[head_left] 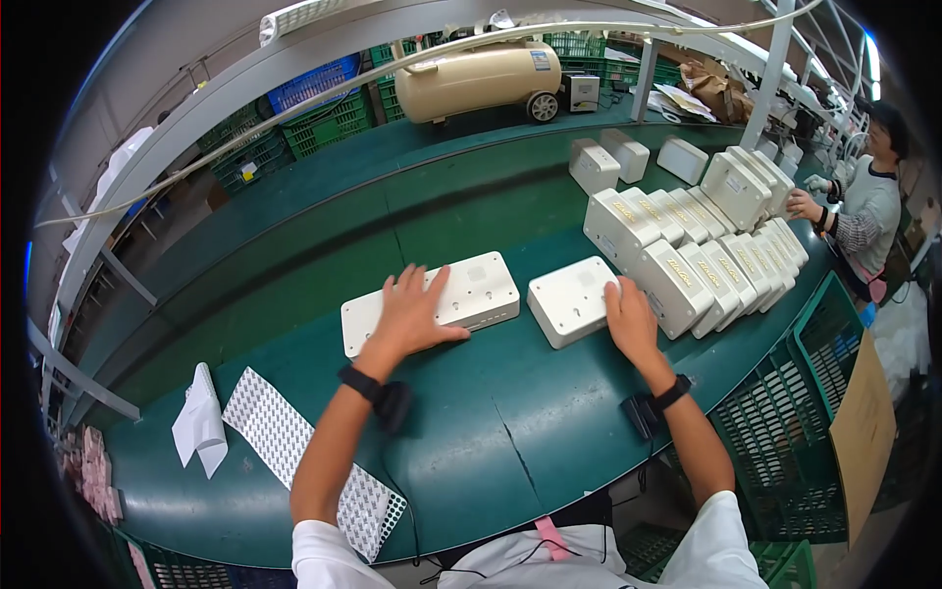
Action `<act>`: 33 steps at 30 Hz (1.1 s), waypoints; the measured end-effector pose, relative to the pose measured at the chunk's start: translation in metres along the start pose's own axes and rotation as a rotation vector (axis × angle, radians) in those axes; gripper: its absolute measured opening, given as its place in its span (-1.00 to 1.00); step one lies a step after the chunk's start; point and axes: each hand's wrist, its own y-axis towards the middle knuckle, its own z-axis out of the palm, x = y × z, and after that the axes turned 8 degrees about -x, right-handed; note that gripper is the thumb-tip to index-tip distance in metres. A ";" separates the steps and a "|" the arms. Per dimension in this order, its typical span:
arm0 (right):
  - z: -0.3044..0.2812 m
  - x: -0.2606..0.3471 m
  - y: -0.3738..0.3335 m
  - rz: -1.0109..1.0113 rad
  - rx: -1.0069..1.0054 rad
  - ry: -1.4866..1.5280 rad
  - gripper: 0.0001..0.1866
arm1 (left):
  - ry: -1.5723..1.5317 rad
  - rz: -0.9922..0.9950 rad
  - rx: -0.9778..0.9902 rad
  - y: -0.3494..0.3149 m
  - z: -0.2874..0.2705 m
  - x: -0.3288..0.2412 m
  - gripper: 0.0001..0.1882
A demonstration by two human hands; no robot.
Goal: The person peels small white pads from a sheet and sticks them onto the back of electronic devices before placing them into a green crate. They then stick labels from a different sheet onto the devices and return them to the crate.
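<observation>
Left hand (407, 312) is resting open; right hand (633, 319), grip unclear, is touching a box (571, 296). Pushing risks toppling the row (677, 285) alongside.

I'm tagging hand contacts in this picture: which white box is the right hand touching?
The white box lying flat between the left hand and the leaning rows of boxes. Only this one has the right hand at its right end.

We wear white sleeves (332, 556) and black wristbands (674, 392) with dark modules (393, 406). A pink strip (552, 539) marks our near front.
</observation>
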 end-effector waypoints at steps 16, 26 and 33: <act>0.092 0.085 0.021 -0.024 0.085 0.253 -0.56 | -0.139 0.124 -0.009 -0.024 -0.026 0.083 -0.02; -0.199 0.015 -0.064 -0.008 -0.005 0.208 -0.69 | -0.755 0.933 0.174 0.101 -0.021 -0.262 -0.41; -0.525 0.040 -0.383 0.785 -0.667 0.090 -0.68 | -1.152 1.491 0.452 -0.005 -0.097 -0.552 -0.58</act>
